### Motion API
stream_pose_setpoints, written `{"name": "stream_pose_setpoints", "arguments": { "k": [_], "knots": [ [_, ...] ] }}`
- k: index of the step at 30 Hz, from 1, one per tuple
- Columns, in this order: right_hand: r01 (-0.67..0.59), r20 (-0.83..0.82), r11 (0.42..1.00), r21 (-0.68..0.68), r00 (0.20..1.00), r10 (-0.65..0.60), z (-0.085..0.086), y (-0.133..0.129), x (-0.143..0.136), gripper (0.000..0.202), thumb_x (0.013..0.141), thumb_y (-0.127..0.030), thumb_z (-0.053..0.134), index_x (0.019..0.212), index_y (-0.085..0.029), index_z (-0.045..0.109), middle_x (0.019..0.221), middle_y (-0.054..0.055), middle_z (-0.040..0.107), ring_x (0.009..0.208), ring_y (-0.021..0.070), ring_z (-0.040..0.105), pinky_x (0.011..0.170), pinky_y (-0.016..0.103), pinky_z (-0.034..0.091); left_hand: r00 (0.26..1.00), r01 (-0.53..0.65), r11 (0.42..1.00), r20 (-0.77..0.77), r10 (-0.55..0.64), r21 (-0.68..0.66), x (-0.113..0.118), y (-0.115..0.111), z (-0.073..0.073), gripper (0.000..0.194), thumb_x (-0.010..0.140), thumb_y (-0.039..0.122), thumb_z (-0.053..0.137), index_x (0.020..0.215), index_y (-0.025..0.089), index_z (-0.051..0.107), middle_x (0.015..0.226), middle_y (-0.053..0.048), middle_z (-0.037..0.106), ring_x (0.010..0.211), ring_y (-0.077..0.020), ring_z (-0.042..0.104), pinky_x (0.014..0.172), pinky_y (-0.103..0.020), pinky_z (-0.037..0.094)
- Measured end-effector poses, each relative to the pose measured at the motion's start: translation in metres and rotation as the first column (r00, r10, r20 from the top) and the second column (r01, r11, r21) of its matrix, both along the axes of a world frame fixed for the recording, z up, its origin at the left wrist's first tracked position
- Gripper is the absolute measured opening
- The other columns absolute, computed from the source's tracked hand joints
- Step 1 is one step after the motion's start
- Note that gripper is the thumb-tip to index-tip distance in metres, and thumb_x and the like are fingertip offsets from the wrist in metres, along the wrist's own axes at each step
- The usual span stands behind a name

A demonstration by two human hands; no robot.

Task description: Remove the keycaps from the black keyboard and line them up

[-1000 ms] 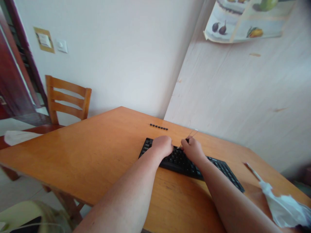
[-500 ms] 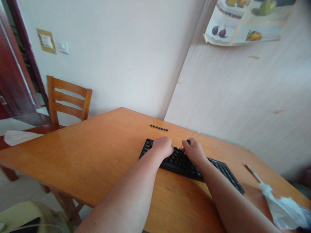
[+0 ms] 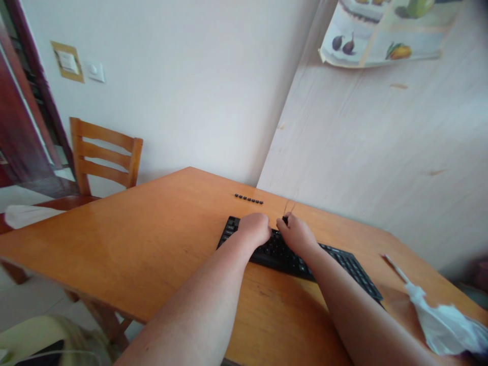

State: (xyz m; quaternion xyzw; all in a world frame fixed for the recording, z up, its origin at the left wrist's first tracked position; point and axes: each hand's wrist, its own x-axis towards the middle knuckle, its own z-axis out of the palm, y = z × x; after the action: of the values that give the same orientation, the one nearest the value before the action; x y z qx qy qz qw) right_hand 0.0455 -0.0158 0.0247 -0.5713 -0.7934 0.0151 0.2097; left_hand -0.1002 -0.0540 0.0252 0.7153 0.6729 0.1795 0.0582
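A black keyboard [image 3: 275,258] lies on the wooden table under both my hands. My left hand [image 3: 256,226] rests over its left part with curled fingers; what they hold, if anything, is hidden. Just to the right, my right hand [image 3: 296,234] is closed around the dark handle of a wire keycap puller [image 3: 285,219], above the keyboard's back edge. Two thin wires stick up from it, pointing away from me. Behind the keyboard, several small black keycaps [image 3: 249,199] stand in a neat row.
On the right of the wooden table [image 3: 160,229] lies a slim stick-like tool [image 3: 396,268] beside a crumpled white plastic bag [image 3: 444,325]. A wooden chair [image 3: 104,152] stands at the far left. The wall [image 3: 198,91] borders the table's back.
My right hand has shifted slightly left and up, and the puller's wires have swung more upright. My left hand stays over the keyboard. The view has shifted a little.
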Motion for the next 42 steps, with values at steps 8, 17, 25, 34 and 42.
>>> {"name": "stream_pose_setpoints", "arguments": {
  "k": [8, 17, 25, 34, 42],
  "knots": [
    [0.04, -0.061, 0.998, 0.04, 0.997, -0.037, -0.004, 0.001, 0.001, 0.016, 0.078, -0.032, 0.055, 0.08, -0.017, 0.06, 0.069, 0.007, 0.064, 0.066, 0.0195, 0.058, 0.056, 0.026, 0.032, 1.0, -0.001, 1.0, 0.01, 0.002, -0.015, 0.001, 0.0, 0.001, 0.031, 0.084, 0.036, 0.048, 0.093, 0.017, 0.071, 0.097, -0.016, 0.071, 0.097, -0.0286, 0.066, 0.079, -0.036, 0.052],
    [0.054, -0.085, 0.995, 0.078, 0.995, -0.047, -0.007, 0.002, 0.002, 0.017, 0.075, -0.03, 0.055, 0.083, -0.016, 0.06, 0.066, 0.006, 0.062, 0.062, 0.0187, 0.055, 0.054, 0.026, 0.031, 0.999, 0.005, 1.0, 0.038, -0.004, -0.007, 0.001, -0.001, 0.003, 0.031, 0.084, 0.034, 0.05, 0.093, 0.015, 0.071, 0.096, -0.018, 0.071, 0.096, -0.0304, 0.066, 0.078, -0.038, 0.051],
    [0.097, -0.21, 0.99, 0.1, 0.975, -0.075, -0.013, 0.007, 0.007, 0.015, 0.071, -0.032, 0.054, 0.075, -0.018, 0.057, 0.059, 0.003, 0.058, 0.059, 0.0173, 0.053, 0.055, 0.026, 0.033, 0.996, -0.002, 1.0, 0.093, 0.002, -0.001, 0.0, 0.0, 0.001, 0.026, 0.082, 0.033, 0.052, 0.089, 0.016, 0.071, 0.094, -0.016, 0.071, 0.096, -0.0305, 0.065, 0.079, -0.038, 0.05],
    [0.162, -0.405, 0.982, 0.097, 0.908, -0.109, -0.009, 0.008, 0.013, 0.015, 0.068, -0.034, 0.056, 0.069, -0.019, 0.055, 0.057, 0.001, 0.058, 0.054, 0.0168, 0.052, 0.052, 0.026, 0.034, 0.991, -0.005, 1.0, 0.137, 0.006, -0.007, 0.0, 0.001, 0.001, 0.023, 0.079, 0.034, 0.057, 0.084, 0.017, 0.07, 0.091, -0.016, 0.07, 0.096, -0.0306, 0.064, 0.081, -0.038, 0.048],
    [0.081, -0.7, 0.996, 0.026, 0.713, -0.04, -0.011, 0.007, 0.017, 0.017, 0.069, -0.033, 0.056, 0.074, -0.017, 0.057, 0.054, 0.001, 0.059, 0.048, 0.0155, 0.052, 0.045, 0.025, 0.035, 0.987, 0.05, 0.993, 0.144, -0.065, 0.107, -0.002, 0.008, -0.006, 0.022, 0.081, 0.029, 0.054, 0.09, 0.019, 0.071, 0.091, -0.013, 0.071, 0.093, -0.027, 0.065, 0.08, -0.036, 0.048]
  ]
}}
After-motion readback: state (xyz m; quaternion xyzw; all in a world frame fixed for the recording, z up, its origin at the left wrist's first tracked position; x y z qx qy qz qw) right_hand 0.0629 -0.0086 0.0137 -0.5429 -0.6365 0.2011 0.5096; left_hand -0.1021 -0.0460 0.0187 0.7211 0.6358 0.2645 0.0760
